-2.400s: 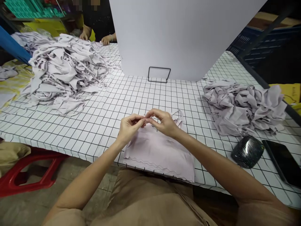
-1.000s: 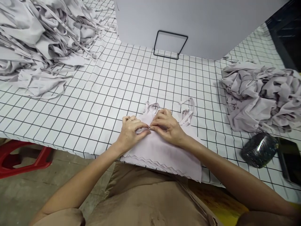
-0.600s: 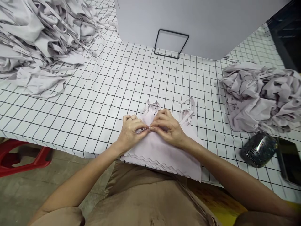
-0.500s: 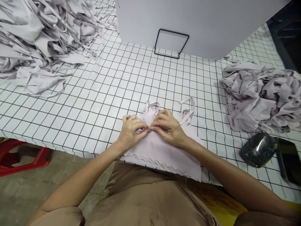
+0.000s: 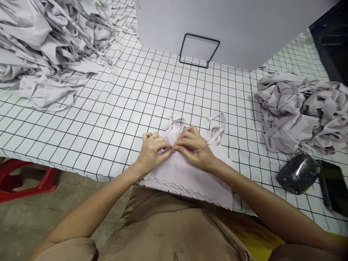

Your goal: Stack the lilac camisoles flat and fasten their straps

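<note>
A pale pinkish camisole point(image 5: 187, 177) with a wavy hem lies in front of me at the table's near edge, its thin straps point(image 5: 217, 128) bunched at the far side. My left hand point(image 5: 153, 150) pinches a strap end or small fitting near the middle of its neckline. Right against it, my right hand point(image 5: 194, 146) pinches the same spot, thumb and fingertips pressed together. The two sets of fingertips almost touch. Between them the small piece is mostly hidden, so its exact kind is unclear.
A big heap of similar garments point(image 5: 54, 43) covers the far left. Another pile point(image 5: 301, 112) sits at the right, with a dark glossy rounded object point(image 5: 298, 174) and a phone point(image 5: 333, 186) nearer me. A grey panel point(image 5: 231, 32) with a black wire stand point(image 5: 194, 65) stands behind. A red stool point(image 5: 43, 181) is below left.
Almost nothing differs. Both hands keep their pinch at the same place on the camisole, and the view has shifted very slightly.
</note>
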Action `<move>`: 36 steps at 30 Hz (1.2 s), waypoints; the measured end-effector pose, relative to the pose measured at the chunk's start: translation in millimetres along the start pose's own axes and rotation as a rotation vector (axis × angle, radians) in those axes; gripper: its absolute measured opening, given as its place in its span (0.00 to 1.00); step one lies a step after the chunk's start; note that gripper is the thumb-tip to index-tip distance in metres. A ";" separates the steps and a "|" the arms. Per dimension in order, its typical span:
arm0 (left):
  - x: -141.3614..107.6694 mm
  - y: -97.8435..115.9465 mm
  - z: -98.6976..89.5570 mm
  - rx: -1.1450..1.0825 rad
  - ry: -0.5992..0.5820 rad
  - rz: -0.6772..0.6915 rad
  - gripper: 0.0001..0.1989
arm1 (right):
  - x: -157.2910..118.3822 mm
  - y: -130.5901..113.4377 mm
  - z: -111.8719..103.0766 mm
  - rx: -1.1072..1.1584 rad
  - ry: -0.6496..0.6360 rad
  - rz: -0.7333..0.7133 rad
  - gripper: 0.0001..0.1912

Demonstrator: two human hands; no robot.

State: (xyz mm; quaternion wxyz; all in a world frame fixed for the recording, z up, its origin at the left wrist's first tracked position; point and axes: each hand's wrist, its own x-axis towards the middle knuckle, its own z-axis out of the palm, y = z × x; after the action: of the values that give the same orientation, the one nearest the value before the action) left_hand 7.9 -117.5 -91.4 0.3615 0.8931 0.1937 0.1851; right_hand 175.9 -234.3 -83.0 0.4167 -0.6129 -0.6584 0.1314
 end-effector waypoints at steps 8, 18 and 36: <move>0.9 -0.2 -0.8 0.013 -0.028 -0.006 0.07 | 6.1 -5.9 -14.6 -0.197 -0.240 -0.064 0.13; -0.4 -1.7 -5.1 0.001 -0.037 -0.024 0.06 | 77.8 11.5 -55.6 -0.196 -0.572 -0.026 0.17; -3.1 -2.6 -41.7 -0.009 0.132 -0.124 0.23 | 84.7 75.4 -109.7 0.138 0.178 0.331 0.11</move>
State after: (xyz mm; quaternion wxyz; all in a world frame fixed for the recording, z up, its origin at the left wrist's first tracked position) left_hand -15.0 -93.3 -65.9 0.3625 0.8636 0.2713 0.2217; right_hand 314.8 -177.6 -33.9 0.4869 -0.6919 -0.4986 0.1885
